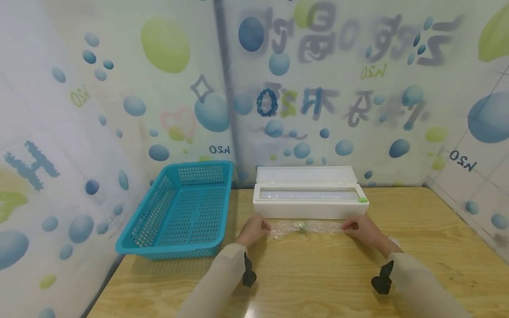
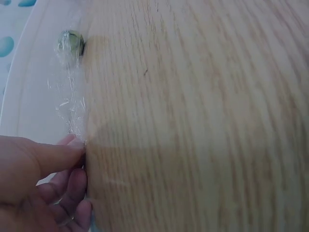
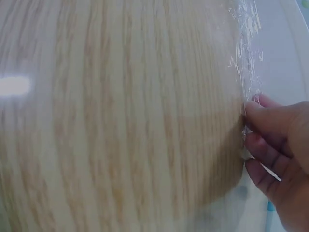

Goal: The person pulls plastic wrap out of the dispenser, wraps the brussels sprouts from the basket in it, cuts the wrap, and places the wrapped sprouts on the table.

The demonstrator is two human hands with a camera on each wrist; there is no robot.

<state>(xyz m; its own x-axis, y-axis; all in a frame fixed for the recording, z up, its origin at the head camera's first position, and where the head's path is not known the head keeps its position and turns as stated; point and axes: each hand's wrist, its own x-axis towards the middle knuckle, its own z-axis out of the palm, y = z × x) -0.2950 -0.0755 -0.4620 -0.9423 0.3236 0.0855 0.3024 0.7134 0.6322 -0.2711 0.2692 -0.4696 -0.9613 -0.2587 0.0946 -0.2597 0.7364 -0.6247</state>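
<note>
A strip of clear cling film (image 1: 326, 227) stretches sideways just in front of the white box. Around its middle sits a small green roundish thing (image 2: 71, 42), wrapped in the film; its kind cannot be told. My left hand (image 1: 253, 229) pinches the film's left end between thumb and forefinger. At the other end, my right hand (image 1: 363, 230) pinches the film the same way, its other fingers curled beneath in the right wrist view.
The white cling film dispenser box (image 1: 310, 210) stands behind the strip, lid (image 1: 306, 175) raised, with a green slider (image 1: 362, 199) at its right. A blue plastic basket (image 1: 171, 250) is at the left on the wooden table (image 1: 306, 274). A printed curtain wall (image 1: 338, 79) closes off the back.
</note>
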